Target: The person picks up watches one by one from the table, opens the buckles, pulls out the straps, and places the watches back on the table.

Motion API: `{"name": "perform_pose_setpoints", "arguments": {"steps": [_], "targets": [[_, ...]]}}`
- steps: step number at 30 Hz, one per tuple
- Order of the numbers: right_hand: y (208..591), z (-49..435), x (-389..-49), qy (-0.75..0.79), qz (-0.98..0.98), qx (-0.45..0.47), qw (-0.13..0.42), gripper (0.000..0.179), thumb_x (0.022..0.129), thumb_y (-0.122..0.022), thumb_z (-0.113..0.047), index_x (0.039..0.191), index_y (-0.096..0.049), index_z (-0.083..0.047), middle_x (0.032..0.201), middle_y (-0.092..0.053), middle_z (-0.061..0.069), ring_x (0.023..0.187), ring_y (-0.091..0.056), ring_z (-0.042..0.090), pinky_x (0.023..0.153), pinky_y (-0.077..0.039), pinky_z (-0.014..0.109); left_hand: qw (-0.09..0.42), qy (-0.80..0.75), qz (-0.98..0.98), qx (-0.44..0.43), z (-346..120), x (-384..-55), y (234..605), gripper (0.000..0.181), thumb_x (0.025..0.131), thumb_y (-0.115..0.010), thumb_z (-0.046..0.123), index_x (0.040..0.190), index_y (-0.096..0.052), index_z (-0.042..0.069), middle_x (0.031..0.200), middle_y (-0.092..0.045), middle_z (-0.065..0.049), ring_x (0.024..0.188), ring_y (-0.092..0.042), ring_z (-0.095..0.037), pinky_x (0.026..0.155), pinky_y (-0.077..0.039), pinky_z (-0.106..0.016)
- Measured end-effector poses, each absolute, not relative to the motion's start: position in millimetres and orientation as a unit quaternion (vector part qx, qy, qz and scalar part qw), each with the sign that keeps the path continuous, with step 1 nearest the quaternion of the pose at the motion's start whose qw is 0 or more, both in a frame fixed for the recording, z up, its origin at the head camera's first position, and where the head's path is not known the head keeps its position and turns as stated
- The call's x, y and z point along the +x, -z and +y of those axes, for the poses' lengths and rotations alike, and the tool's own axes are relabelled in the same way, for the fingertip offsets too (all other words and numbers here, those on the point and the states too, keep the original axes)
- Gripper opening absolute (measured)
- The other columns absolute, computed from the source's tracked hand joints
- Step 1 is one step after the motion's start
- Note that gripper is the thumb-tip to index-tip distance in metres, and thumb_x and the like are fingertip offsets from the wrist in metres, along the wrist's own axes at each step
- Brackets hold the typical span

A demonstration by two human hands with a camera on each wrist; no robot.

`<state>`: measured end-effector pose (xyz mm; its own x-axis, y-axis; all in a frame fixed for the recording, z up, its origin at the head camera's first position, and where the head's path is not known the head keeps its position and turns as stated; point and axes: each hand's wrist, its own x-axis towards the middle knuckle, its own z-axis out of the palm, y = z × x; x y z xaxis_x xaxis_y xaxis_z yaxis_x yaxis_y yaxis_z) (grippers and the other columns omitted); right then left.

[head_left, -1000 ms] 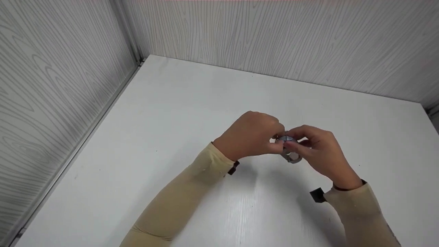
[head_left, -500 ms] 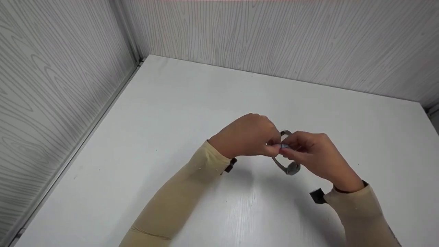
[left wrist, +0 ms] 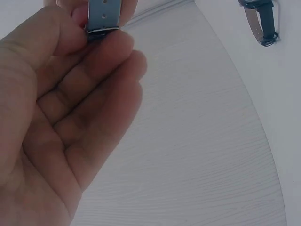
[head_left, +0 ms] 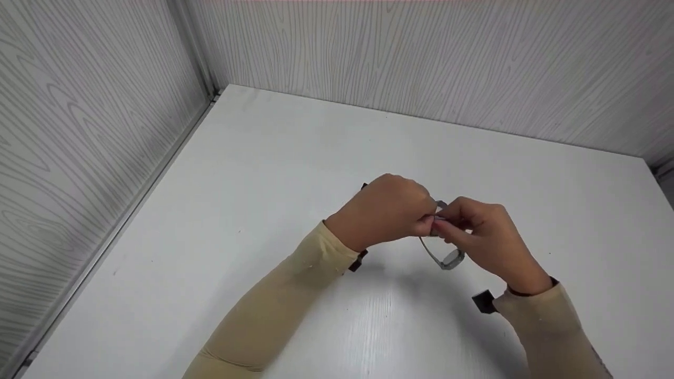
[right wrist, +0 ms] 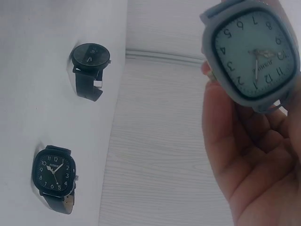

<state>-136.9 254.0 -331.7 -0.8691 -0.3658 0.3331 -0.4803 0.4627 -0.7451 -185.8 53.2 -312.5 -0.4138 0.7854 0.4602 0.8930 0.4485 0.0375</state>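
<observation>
Gray-blue watch [right wrist: 256, 52] was the thing in work, up in both hands over the white bench [head_left: 295, 142], dial end hanging low in head view. Left grip: left hand [head_left: 384, 210], on the watch's left, had its fingers curled on the strap [left wrist: 104, 14], which showed punched holes and a thin bright edge at the fingers. Right grip: right hand [head_left: 487, 231], on the watch's right, pinched the strap between thumb and fingers. Couldn't tell whether the buckle was fastened; fingers covered it.

Writing: pale squarish dial, Arabic numerals 1–12, turned nearly upside down in right wrist view. One small word by the 12, capitals, too soft to read for certain. No print legible on the strap.

Also in right wrist view, left of the gray-blue watch: black round watch [right wrist: 91, 55], slightly lower, dial marks unreadable; black squarish watch [right wrist: 54, 172], well below, white Arabic numerals readable upright, tiny word under its 12 blurred. Both lay on a white surface. Left wrist view: dark-strapped watch [left wrist: 266, 21], brown strap lining, right of the gray-blue watch's strap, dial cut off by the edge.
</observation>
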Motion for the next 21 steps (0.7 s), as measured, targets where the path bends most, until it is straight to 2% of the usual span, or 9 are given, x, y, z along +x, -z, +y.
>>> {"name": "perform_pose_setpoints", "arguments": {"steps": [5,10,12,18,21], "targets": [[325.4,244.8,-133.9,-0.451,-0.839,0.259,0.16,0.01,0.082,-0.068,0.006,0.088,-0.067,-0.003,0.075,-0.07,0.002,0.062,-0.064,0.011,0.052,-0.047,0.017,0.257,0.144,-0.82,-0.49,55.7,-185.5,311.8,0.025,0.079,-0.047,0.006,0.056,-0.045,0.016,0.056,-0.032,0.005,0.056,-0.023,-0.009,0.049,-0.018,-0.022],[338.0,250.0,-141.0,-0.403,-0.845,0.256,0.243,0.021,0.08,-0.071,0.004,0.099,-0.07,-0.005,0.067,-0.064,-0.004,0.054,-0.051,0.003,0.045,-0.035,0.015,0.308,0.152,-0.814,-0.468,59.2,-184.8,313.4,0.024,0.08,-0.047,0.007,0.057,-0.051,0.016,0.055,-0.039,0.005,0.053,-0.032,-0.008,0.047,-0.023,-0.021],[342.1,252.4,-144.2,-0.387,-0.844,0.258,0.268,0.025,0.079,-0.072,0.004,0.102,-0.07,-0.006,0.067,-0.062,-0.005,0.054,-0.049,0.002,0.046,-0.035,0.014,0.32,0.158,-0.814,-0.459,60.5,-184.1,314.0,0.023,0.08,-0.048,0.008,0.059,-0.053,0.015,0.056,-0.043,0.005,0.053,-0.036,-0.008,0.046,-0.027,-0.02],[346.0,252.7,-149.5,-0.393,-0.816,0.274,0.325,0.024,0.076,-0.073,0.008,0.097,-0.071,-0.002,0.076,-0.069,0.0,0.061,-0.058,0.003,0.058,-0.045,0.011,0.338,0.18,-0.809,-0.445,64.3,-183.6,316.3,0.018,0.081,-0.052,0.01,0.064,-0.059,0.014,0.061,-0.052,0.005,0.055,-0.043,-0.008,0.047,-0.038,-0.018],[347.6,251.4,-150.0,-0.394,-0.804,0.286,0.342,0.02,0.077,-0.073,0.006,0.095,-0.07,0.0,0.081,-0.07,0.004,0.064,-0.06,0.005,0.062,-0.046,0.012,0.302,0.229,-0.805,-0.457,62.6,-186.9,316.7,0.015,0.081,-0.052,0.01,0.07,-0.062,0.013,0.065,-0.054,0.006,0.058,-0.045,-0.006,0.051,-0.039,-0.017]]}}
